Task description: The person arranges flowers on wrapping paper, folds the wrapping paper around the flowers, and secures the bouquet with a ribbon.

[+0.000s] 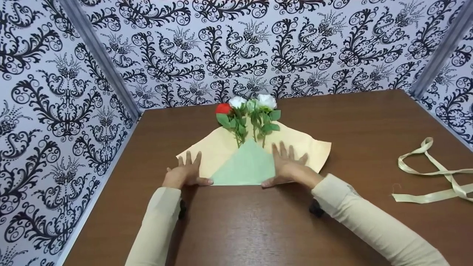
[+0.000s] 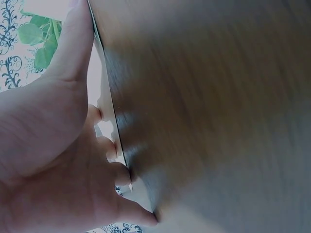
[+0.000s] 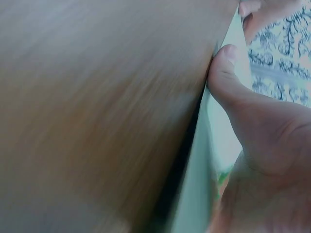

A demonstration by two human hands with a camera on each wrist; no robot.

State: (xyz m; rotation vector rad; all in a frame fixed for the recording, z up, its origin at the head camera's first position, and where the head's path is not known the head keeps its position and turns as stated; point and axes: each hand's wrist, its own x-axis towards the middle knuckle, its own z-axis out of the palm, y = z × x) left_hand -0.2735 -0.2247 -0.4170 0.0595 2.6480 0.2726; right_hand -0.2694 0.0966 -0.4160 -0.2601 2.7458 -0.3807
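A sheet of wrapping paper, cream (image 1: 218, 147) on its inner face, lies on the table with its near part folded up as a pale green flap (image 1: 244, 166). Artificial roses (image 1: 266, 101), white and red with green leaves, lie on it, their lower stems hidden under the flap. My left hand (image 1: 186, 173) rests with spread fingers on the paper's left side, its thumb at the folded edge. On the right, my right hand (image 1: 288, 166) lies spread over the flap's side and the cream paper, thumb along the same fold. In the right wrist view the paper edge (image 3: 197, 160) stands slightly off the table.
A loose cream ribbon (image 1: 425, 171) lies in curls at the right side of the brown table (image 1: 236, 225). Patterned wall panels (image 1: 236, 48) stand behind and beside the table.
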